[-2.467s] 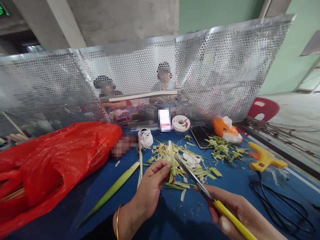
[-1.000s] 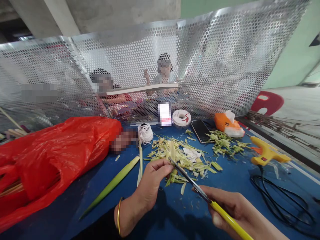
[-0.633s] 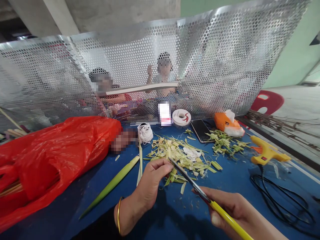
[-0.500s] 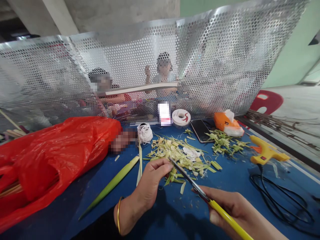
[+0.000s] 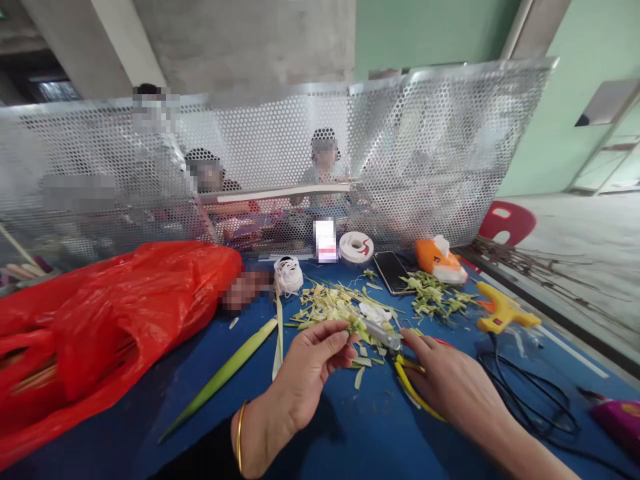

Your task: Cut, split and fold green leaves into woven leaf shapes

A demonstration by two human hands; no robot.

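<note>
My left hand, with a gold bangle at its wrist, pinches a small green leafy piece between thumb and fingertips. My right hand lies palm down over a pair of yellow-handled scissors, low above the blue table. Its fingers curl partly around them, and the thumb is hidden. The blurred blades point toward the leaf trimmings heaped beyond my hands. A long green pointed leaf rests left of my left hand, near a pale strip.
A red plastic bag covers the table's left side. Farther back are a white string ball, a ribbon spool, a phone and a tissue pack. A yellow glue gun trails its cable at right. Behind stands a perforated metal screen.
My right hand has turned palm down and lowered the scissors, their handles now spread apart. The blades have left my left fingertips, which still pinch. The view has tilted up slightly.
</note>
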